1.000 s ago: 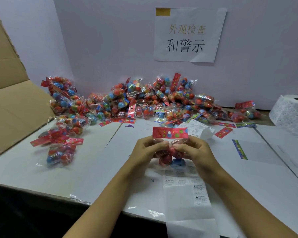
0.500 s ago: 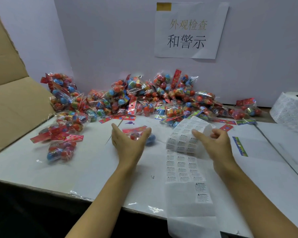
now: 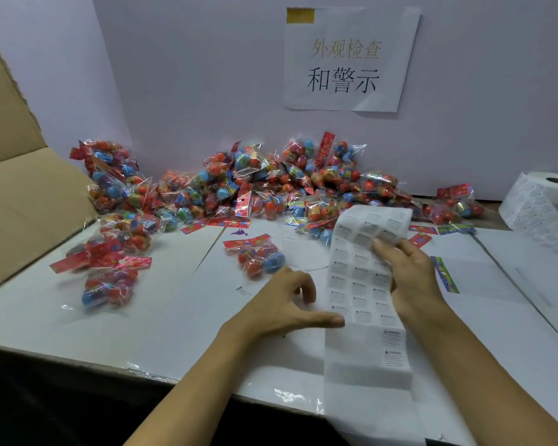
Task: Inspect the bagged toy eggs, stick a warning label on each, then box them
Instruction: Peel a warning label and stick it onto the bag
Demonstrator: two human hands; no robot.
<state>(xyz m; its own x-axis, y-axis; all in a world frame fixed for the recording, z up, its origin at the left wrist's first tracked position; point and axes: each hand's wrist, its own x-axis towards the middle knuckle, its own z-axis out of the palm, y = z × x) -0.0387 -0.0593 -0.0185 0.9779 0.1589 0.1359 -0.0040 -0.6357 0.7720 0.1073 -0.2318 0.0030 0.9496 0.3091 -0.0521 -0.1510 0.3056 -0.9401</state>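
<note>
Right hand (image 3: 406, 275) has its grip on the label sheet (image 3: 361, 284); left hand (image 3: 287, 304), grip loose, nears its edge. A hasty peel could tear a label.

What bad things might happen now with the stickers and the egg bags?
1. The label strip hangs over the table edge; it might slide off or crease while the right hand lifts it.
2. The lone egg bag lies close to the unlabelled pile; they could get mixed up.
3. The left hand may peel two labels together.
</note>
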